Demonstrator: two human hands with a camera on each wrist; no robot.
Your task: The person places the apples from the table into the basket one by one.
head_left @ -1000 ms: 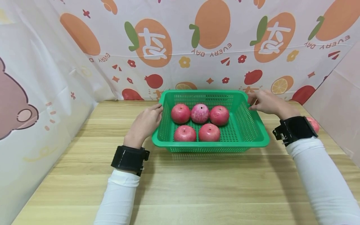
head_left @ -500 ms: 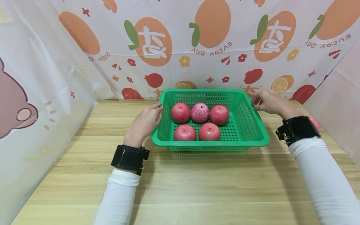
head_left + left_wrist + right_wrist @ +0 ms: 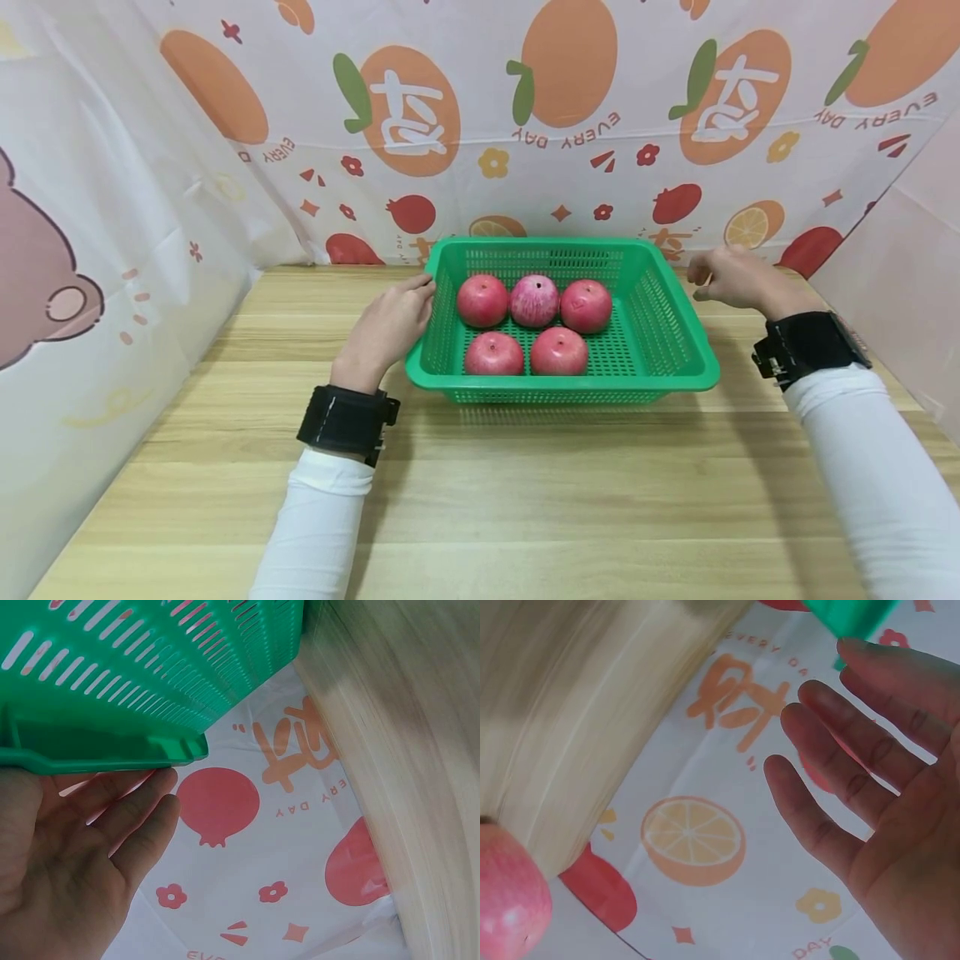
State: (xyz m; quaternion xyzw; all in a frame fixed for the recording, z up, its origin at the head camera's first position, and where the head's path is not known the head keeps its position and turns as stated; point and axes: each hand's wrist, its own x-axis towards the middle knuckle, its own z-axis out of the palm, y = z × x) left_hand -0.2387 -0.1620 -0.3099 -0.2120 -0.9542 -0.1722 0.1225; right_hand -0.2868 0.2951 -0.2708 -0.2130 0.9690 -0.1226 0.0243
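Observation:
A green plastic basket point(image 3: 562, 384) sits on the table, holding several red apples point(image 3: 492, 354) and, in the middle of its back row, a purple-streaked round fruit point(image 3: 534, 302). At the basket's left end is my left hand point(image 3: 386, 327); in the left wrist view its fingers point(image 3: 142, 825) lie fairly straight, with tips against the underside of the rim. The thumb is mostly out of that view. My right hand point(image 3: 738, 282) hovers just off the basket's right end, apart from the rim and holding nothing. Its fingers point(image 3: 840, 761) look loosely extended in the right wrist view.
Another apple point(image 3: 510, 892) lies to the right, almost wholly hidden behind the right wrist in the head view. Behind the wooden table point(image 3: 555, 500) hangs a fruit-printed cloth point(image 3: 570, 167), close to the basket's back rim. More cloth hangs at both sides.
My right hand has come away from the basket's right rim and moved a little to the right. The left hand, the basket and the fruit inside have stayed in place.

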